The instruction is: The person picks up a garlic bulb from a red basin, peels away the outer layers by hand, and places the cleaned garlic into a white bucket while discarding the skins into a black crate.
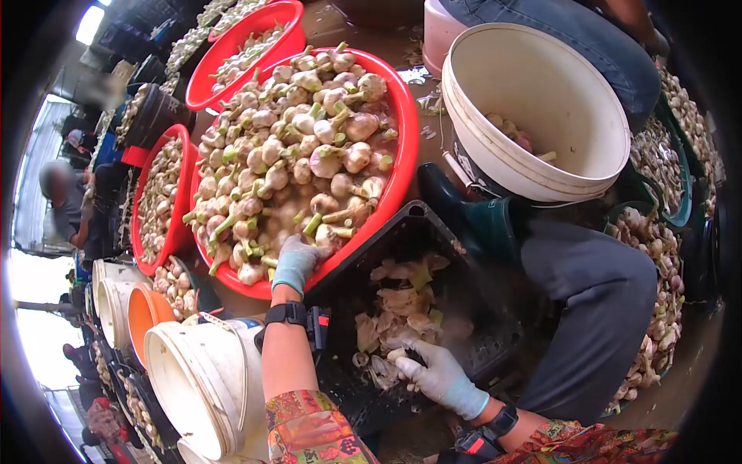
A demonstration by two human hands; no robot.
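Note:
A large red basin (402,147) is heaped with garlic bulbs (297,147) that still carry green stems. My left hand (295,261), in a pale glove, reaches over the basin's near rim and touches bulbs there; whether it grips one I cannot tell. My right hand (433,373), also gloved, hovers over a black crate (410,228) and is closed on a dark-handled tool (415,356). Garlic skins and trimmings (398,309) lie inside the crate.
A white bucket (541,166) with a few bulbs sits at the upper right, beside my green boot (471,220) and grey trouser leg. More red basins (232,58) and white buckets (197,383) stand left. Loose garlic (657,309) piles at right. Another person's jeans (587,39) show at top.

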